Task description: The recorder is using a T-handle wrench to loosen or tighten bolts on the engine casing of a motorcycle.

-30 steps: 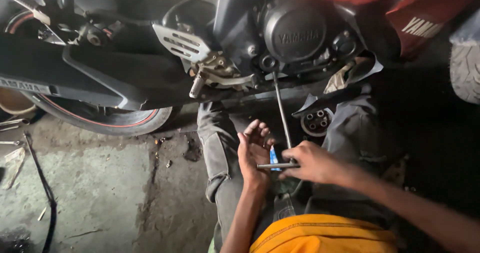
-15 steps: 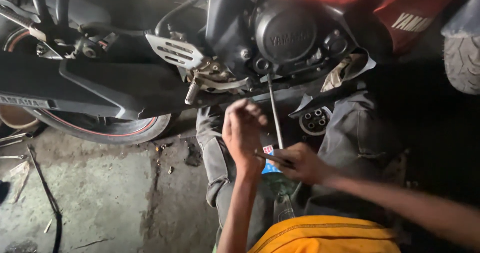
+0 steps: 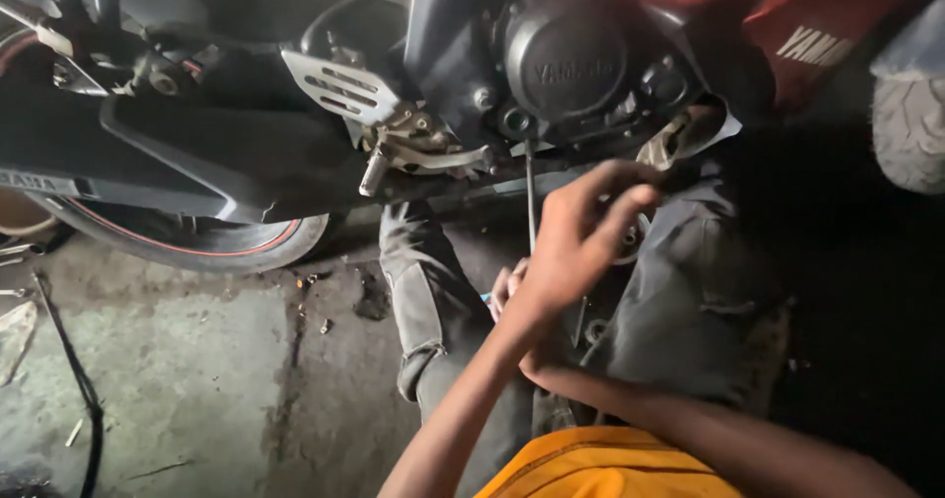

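A thin steel T-handle wrench stands upright, its tip under the black engine cover of a motorcycle. My left hand is raised in front of its shaft with fingers apart and nothing in it, fingertips near a round metal part by my right knee. My right hand is mostly hidden behind the left one. Only a few fingers show, at the wrench's lower end beside a bit of blue. I sit on the floor in grey trousers, legs reaching under the bike.
The rear tyre with a red rim stripe rests on the stained concrete at left. A foot peg and silver heel plate jut out above my left leg. Another tyre is at right. A black cable lies on the floor.
My left hand has risen from the wrench handle and moved right, up toward the engine's underside, fingers spreading. The right hand stays low on the wrench.
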